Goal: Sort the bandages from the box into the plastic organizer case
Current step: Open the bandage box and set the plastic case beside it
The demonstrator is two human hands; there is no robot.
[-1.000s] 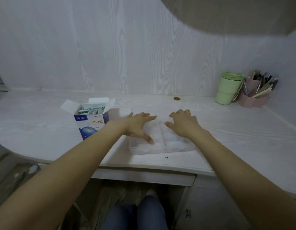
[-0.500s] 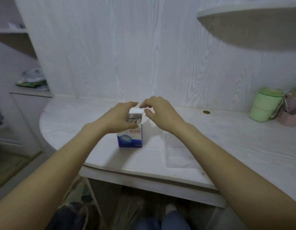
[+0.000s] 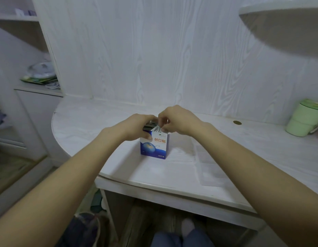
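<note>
A small blue and white bandage box (image 3: 154, 147) stands upright on the white desk (image 3: 101, 157), its top open. My left hand (image 3: 136, 128) wraps around the box's upper left side, thumb on its front. My right hand (image 3: 174, 120) is over the opening, its fingertips pinched on the bandages (image 3: 155, 128) that stick out of the top. The clear plastic organizer case (image 3: 210, 166) lies flat on the desk to the right of the box, partly under my right forearm.
A green cup (image 3: 303, 120) stands at the far right by the wall. A small brown round spot (image 3: 237, 122) marks the desk near it. A rounded shelf (image 3: 283, 24) overhangs at upper right. Shelves with packets (image 3: 41, 73) are on the left.
Both hands have left the organizer case and come onto the box. The left hand now grips its side and the right fingers have closed on the bandages. The view has swung left.
</note>
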